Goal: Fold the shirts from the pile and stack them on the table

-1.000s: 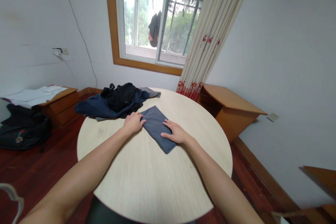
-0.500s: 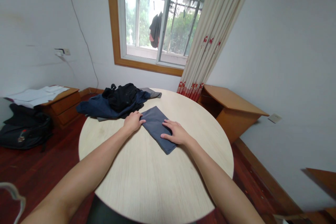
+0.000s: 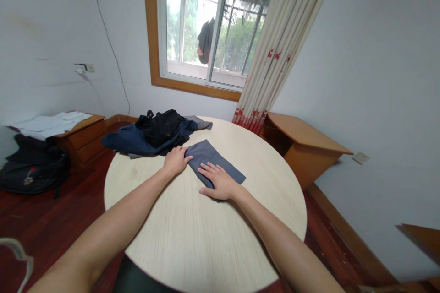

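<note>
A folded dark grey cloth [image 3: 213,154] lies flat on the round, light wooden table [image 3: 178,238]. My left hand [image 3: 176,160] rests at the cloth's left corner, with the thumb and fingertips at its edge; whether it pinches the fabric is hard to tell. Over the near part of the cloth lies my right hand [image 3: 218,181], palm down with fingers spread, hiding some of the fabric beneath. The cloth's right corner sticks out beyond this hand.
A heap of dark blue and black clothes [image 3: 154,132] sits at the table's back left. Behind the table on the right stands a wooden desk [image 3: 305,132]. A drawer cabinet [image 3: 85,139] with papers and a black bag [image 3: 34,169] are at left.
My right hand has moved a little left and toward me, its fingers more stretched out. The cloth's right part now reaches further right. My left hand has stayed at its corner.
</note>
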`<state>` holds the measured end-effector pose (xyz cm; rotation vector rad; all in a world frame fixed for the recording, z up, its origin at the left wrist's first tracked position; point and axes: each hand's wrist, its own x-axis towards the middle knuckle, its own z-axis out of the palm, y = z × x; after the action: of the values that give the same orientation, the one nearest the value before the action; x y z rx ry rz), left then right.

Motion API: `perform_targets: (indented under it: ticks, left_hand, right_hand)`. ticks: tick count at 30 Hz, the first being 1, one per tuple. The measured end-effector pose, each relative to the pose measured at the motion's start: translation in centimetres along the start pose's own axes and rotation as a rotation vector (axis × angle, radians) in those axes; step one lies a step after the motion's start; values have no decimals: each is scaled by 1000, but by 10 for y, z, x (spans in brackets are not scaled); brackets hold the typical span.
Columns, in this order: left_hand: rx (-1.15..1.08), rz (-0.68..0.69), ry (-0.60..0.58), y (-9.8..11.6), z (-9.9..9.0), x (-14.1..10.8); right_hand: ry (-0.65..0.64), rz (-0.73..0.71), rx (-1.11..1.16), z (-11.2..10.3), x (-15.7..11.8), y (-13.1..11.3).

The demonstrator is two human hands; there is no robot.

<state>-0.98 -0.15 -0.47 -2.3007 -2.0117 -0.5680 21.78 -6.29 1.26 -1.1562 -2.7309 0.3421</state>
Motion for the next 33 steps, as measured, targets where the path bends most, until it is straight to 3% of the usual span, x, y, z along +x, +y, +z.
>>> perform_targets:
  ticks: [14,20,26,33]
  left_hand:
    - [-21,-8,-9,-1,3,1]
    - [-86,-41,27,-1,6,1]
    - [-97,-36,-15,-3,7,2]
    - [-79,-38,-53,0,6,0]
  right_hand:
    - [12,5,1,1,1,-2]
    - [32,26,6,4,3,18]
    - [69,193,-5,-5,-4,81]
    - [167,661,-117,-24,-43,188]
